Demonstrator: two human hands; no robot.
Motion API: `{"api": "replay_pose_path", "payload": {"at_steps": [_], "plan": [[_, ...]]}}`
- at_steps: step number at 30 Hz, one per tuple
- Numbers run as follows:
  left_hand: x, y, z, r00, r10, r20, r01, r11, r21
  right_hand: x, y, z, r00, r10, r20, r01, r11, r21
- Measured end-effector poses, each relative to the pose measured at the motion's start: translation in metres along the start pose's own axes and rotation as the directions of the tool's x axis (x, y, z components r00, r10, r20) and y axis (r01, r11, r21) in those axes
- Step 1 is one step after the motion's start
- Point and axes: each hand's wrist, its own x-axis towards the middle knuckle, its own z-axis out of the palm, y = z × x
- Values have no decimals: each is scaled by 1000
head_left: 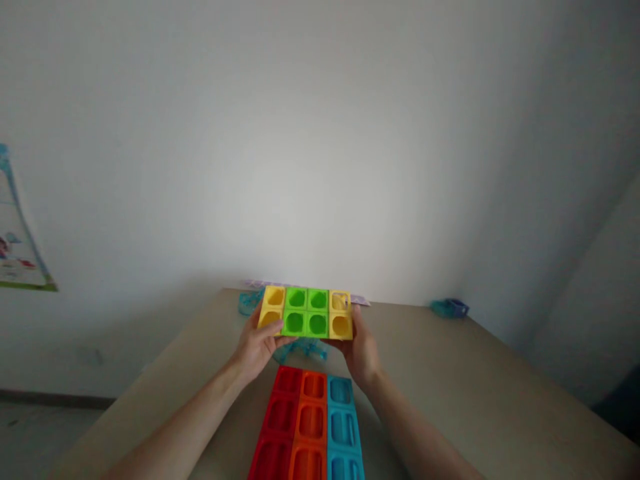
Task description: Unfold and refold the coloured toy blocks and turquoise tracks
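Observation:
Between my two hands is a block of joined plastic cubes (307,312), green in the middle and yellow at both ends, with round hollows facing me. My left hand (257,343) grips its left end, the thumb lying over the lower yellow cube. Around the right end closes my right hand (361,347), its fingers partly hidden behind and under the block. Below, nearer to me, stands a larger block of red, orange and blue cubes (314,427), apart from the held one and cut off by the bottom edge of the view.
Clear blue pieces (306,348) lie on the table (410,373) behind the held block. A purple patterned strip (360,300) runs along the wall. At the back right corner sits a dark blue box (456,307) beside a teal item. A poster (23,247) hangs at left.

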Motion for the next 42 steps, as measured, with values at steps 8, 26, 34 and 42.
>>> {"api": "replay_pose_path", "payload": {"at_steps": [8, 26, 34, 42], "plan": [[4, -2, -2, 994, 65, -91, -38, 962, 270, 2, 8, -9, 977, -205, -57, 176, 931, -321], [7, 4, -7, 982, 142, -123, -140, 990, 21, -4, -3, -2, 992, -120, 47, 129, 940, -316], [4, -11, 6, 997, 72, -42, -75, 994, -85, -2, 7, -3, 986, -150, 78, 165, 952, -256], [5, -13, 7, 992, 81, -92, -87, 994, -64, -6, 1, 1, 983, -165, 81, 182, 937, -299]]}}
